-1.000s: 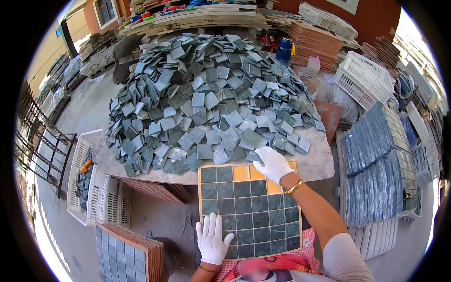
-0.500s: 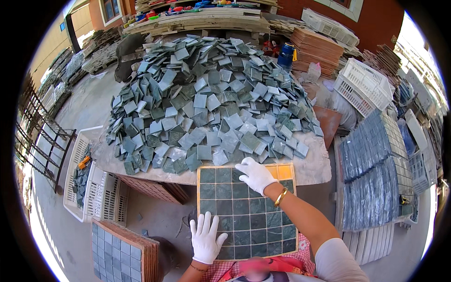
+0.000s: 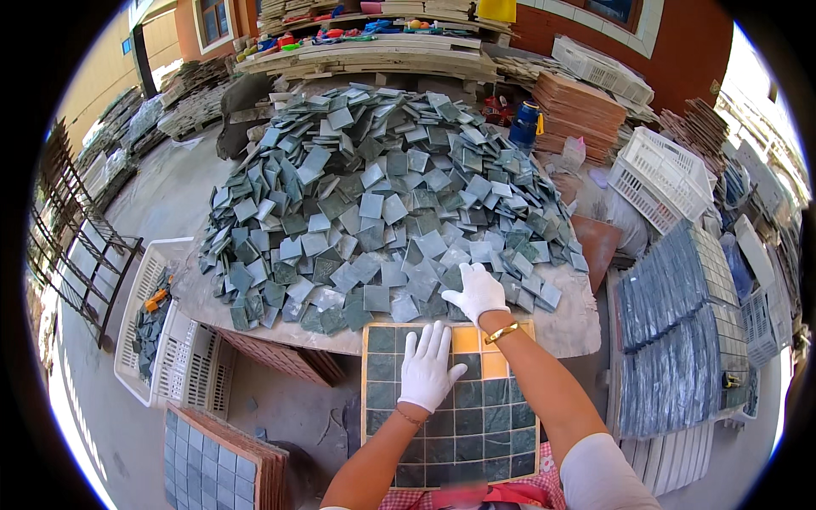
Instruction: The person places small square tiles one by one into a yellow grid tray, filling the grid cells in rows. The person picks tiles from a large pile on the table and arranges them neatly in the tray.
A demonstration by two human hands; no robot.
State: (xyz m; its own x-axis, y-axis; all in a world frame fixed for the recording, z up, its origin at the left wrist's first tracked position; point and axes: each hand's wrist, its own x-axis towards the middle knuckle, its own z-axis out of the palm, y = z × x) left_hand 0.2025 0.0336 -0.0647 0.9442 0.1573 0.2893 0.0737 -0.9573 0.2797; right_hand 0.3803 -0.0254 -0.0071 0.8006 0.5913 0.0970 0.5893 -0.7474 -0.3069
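In front of me, a shallow framed board [image 3: 365,399] carries a grid of dark green square stone tiles [image 3: 468,422]. Bare orange-yellow squares [image 3: 466,339] show in its upper part. My left hand [image 3: 427,371], in a white glove, rests on the tiles left of those squares, fingers stretched out and open. Beyond the board's far edge, my right hand [image 3: 476,295], also white-gloved, touches the near side of a big heap of loose green-grey stone tiles [image 3: 382,208]. Its thumb and fingers are spread apart, and no tile shows in its grasp.
The heap lies on a pale worktable [image 3: 568,319]. Left below stand a white plastic crate [image 3: 166,340] with tile pieces and a stack of tile-covered boards [image 3: 212,459]. Wrapped tile stacks [image 3: 667,323] and a white basket [image 3: 659,174] are on the right. A blue jug [image 3: 524,123] stands behind.
My left hand has moved up from the board's lower left to its upper tiles. My right hand has gone from the board's top rows to the heap. More bare orange-yellow squares show.
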